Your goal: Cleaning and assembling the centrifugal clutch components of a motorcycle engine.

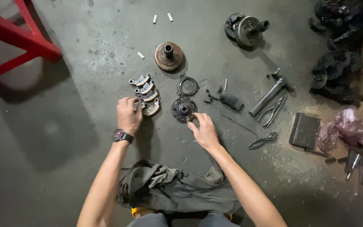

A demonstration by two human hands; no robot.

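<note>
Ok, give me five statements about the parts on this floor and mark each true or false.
1. The left hand rests at the row of curved shoes. True.
2. The right hand touches the hammer. False: it is at the dark round hub; the hammer lies apart, further right.
3. A watch sits on the left wrist. True.
4. The pliers lie on the grey cloth. False: they lie on the bare floor beside the hammer; the cloth is near the knees.
5. A red stool stands at upper left. True.
</note>
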